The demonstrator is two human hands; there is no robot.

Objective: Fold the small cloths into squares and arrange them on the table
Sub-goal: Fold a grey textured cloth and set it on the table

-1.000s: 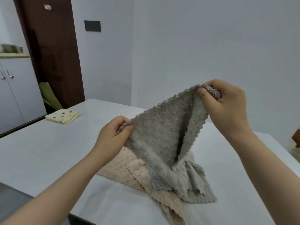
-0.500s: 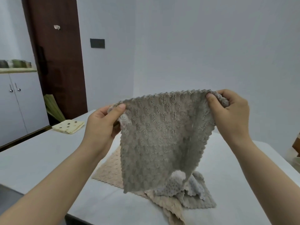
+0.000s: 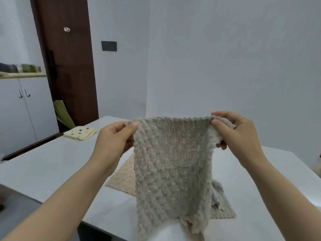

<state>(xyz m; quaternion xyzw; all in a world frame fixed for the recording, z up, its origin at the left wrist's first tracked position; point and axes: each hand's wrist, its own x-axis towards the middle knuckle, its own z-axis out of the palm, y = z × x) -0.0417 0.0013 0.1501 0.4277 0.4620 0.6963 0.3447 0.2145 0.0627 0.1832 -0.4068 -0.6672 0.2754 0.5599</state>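
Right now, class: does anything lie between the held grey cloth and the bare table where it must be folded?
Yes. Directly beneath the grey cloth, held by the left hand and right hand, lie a beige cloth and another grey cloth; bare table lies leftward.

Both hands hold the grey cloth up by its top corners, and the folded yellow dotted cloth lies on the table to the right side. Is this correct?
Not quite. The head view shows the left hand and right hand holding the grey cloth up by its top corners, but the folded yellow dotted cloth lies on the table to the left side.
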